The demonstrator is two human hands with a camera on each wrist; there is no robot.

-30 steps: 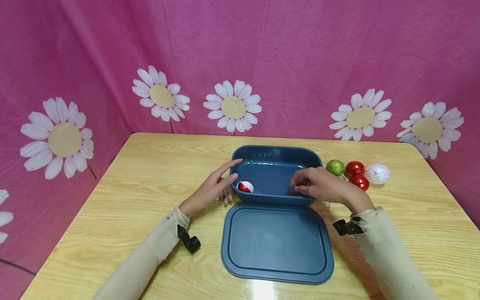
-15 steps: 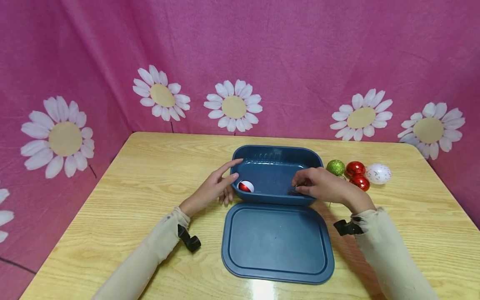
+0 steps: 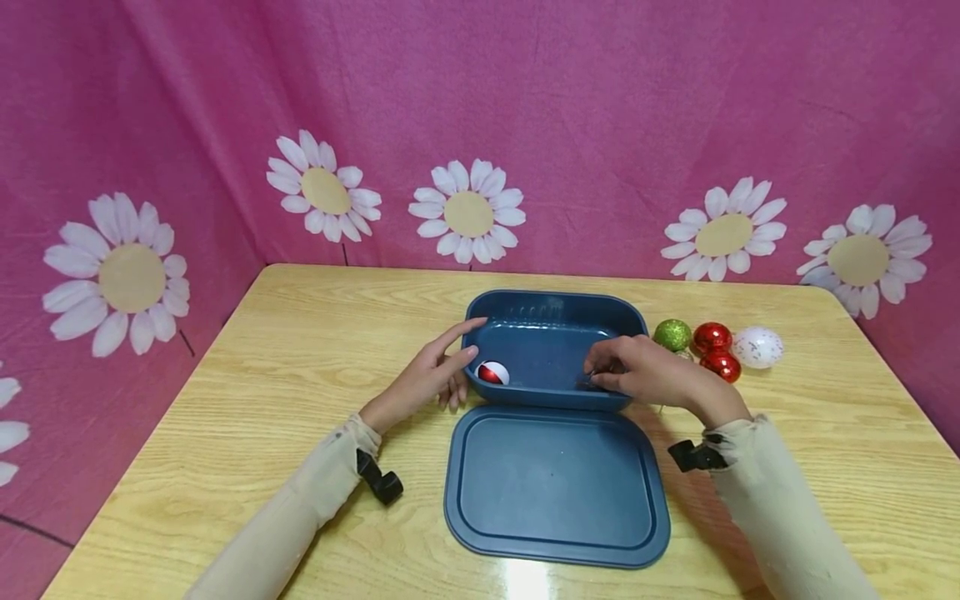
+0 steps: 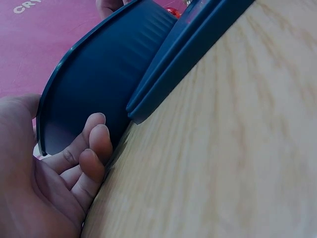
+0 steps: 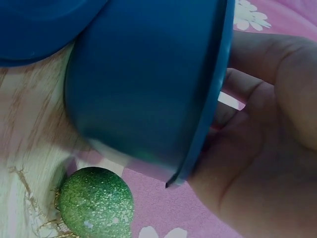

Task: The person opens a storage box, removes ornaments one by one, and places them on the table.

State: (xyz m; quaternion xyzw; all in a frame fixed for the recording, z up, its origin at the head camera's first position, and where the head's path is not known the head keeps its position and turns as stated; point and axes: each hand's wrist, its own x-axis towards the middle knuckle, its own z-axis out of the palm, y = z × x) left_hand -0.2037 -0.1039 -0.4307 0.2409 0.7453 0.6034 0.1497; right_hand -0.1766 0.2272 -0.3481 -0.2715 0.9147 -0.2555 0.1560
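Note:
A dark blue rectangular container (image 3: 551, 402) stands on the wooden table with a red-and-white ball (image 3: 492, 372) inside its near left corner. My left hand (image 3: 420, 375) holds its left end; index finger and thumb reach the rim, while the other fingers curl by the outer wall (image 4: 99, 64). Over the right rim, my right hand (image 3: 648, 371) dips inside with bent fingers near the floor. Something small and dark shows faintly at its fingertips, too unclear to name. In the right wrist view the container wall (image 5: 148, 74) hides those fingertips.
The matching blue lid (image 3: 555, 492) lies flat in front of the container. To the right sit a glittery green ball (image 3: 672, 335), two shiny red balls (image 3: 721, 365) and a speckled white ball (image 3: 757, 347). Behind the table hangs a pink flowered cloth (image 3: 585, 133).

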